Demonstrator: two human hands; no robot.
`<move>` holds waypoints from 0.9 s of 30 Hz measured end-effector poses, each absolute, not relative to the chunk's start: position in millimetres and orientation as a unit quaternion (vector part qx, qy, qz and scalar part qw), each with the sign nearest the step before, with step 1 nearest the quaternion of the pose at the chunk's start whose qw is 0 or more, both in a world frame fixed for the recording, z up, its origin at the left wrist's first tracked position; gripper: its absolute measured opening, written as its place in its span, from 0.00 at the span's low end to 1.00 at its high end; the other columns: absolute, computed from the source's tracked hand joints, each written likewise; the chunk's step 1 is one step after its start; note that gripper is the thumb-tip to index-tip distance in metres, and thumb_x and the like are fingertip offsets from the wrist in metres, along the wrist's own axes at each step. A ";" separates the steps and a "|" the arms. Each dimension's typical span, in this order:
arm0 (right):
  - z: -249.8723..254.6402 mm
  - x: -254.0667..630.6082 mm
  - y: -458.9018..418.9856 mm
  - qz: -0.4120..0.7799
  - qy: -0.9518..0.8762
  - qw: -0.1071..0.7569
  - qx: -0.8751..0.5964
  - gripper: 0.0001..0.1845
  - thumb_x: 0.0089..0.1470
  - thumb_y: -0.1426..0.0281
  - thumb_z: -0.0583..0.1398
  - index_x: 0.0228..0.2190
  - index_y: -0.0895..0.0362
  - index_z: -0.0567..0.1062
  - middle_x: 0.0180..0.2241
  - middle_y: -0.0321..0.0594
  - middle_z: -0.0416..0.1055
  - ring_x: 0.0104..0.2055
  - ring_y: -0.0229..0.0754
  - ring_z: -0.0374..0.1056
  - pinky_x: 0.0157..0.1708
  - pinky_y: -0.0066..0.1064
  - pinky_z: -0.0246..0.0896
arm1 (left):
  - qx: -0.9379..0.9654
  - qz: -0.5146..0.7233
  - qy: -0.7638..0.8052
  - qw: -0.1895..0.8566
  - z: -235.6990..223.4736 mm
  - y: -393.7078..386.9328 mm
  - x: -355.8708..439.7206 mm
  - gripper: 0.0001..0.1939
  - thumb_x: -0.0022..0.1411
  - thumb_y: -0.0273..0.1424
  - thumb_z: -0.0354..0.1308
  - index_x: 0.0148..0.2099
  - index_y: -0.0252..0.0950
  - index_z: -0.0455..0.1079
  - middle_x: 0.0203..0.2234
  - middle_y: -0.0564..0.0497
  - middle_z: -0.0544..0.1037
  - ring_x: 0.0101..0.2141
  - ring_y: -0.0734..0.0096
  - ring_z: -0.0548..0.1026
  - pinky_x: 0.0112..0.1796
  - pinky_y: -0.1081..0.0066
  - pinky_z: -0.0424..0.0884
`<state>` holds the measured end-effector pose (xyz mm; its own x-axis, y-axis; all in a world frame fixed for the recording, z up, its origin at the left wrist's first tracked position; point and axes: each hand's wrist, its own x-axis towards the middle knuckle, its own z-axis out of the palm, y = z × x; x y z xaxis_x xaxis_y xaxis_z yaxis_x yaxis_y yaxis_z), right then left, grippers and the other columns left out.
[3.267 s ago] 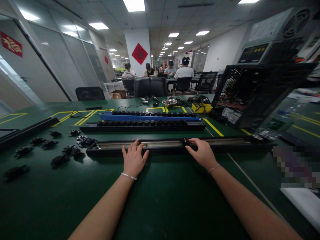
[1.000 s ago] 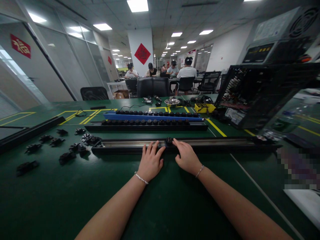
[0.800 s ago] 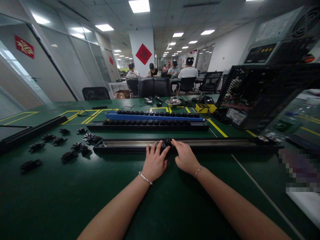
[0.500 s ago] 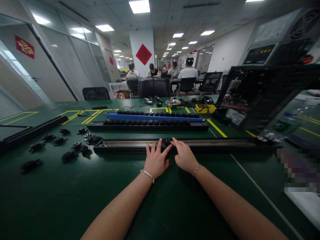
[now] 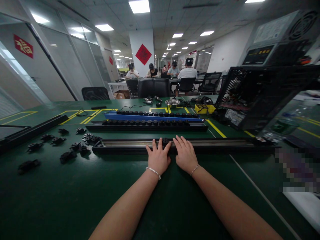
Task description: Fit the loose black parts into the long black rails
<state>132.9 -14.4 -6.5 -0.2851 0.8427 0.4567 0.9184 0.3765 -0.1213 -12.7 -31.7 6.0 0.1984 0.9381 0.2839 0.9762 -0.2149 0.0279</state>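
A long black track light rail or channel [image 5: 132, 142] with a shiny metal strip along its inside lies across the table before me. A small black fitting [image 5: 165, 141] sits in it near the middle, partly hidden by my fingers. My left hand [image 5: 159, 156] rests on the channel with fingers spread, its index finger and thumb beside the fitting. My right hand [image 5: 185, 155] lies on the channel just right of the fitting, fingers stretched out and holding nothing. Several loose black fittings [image 5: 68, 156] are scattered to the left.
Behind the channel stand a black rail [image 5: 147, 127] and a blue rail [image 5: 140, 116], both lined with black fittings. An open computer case [image 5: 260, 96] is on the right. Farther back are a metal bowl [image 5: 172, 102] and a yellow tray [image 5: 205, 109]. People sit at far tables.
My right hand has opened from a bent, pointing pose at the fitting to a flatter one slightly to its right. My left hand has shifted slightly right, its fingers still spread.
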 end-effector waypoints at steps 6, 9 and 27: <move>-8.6 136.0 -12.8 -0.124 -0.787 0.193 -0.573 0.35 0.44 0.76 0.54 0.57 0.60 0.63 0.61 0.44 0.55 0.63 0.50 0.46 0.60 0.43 0.39 | -0.771 -0.120 -0.620 0.084 6.0 -30.9 -12.7 0.34 0.55 0.39 0.55 0.63 0.54 0.51 0.64 0.44 0.53 0.62 0.43 0.49 0.53 0.33 0.46; -8.3 135.3 -12.7 -0.123 -0.787 0.195 -0.573 0.35 0.45 0.75 0.54 0.57 0.60 0.63 0.61 0.44 0.56 0.63 0.50 0.47 0.60 0.43 0.39 | -0.769 -0.123 -0.621 0.090 6.4 -31.0 -13.6 0.34 0.55 0.39 0.55 0.63 0.53 0.52 0.63 0.43 0.55 0.62 0.44 0.50 0.53 0.33 0.45; -9.9 135.1 -11.4 -0.130 -0.785 0.198 -0.572 0.34 0.45 0.75 0.54 0.56 0.61 0.64 0.60 0.45 0.58 0.62 0.50 0.49 0.60 0.43 0.39 | -0.749 -0.117 -0.645 0.096 11.7 -32.4 -33.4 0.29 0.57 0.42 0.52 0.61 0.54 0.56 0.62 0.45 0.58 0.60 0.41 0.53 0.52 0.32 0.46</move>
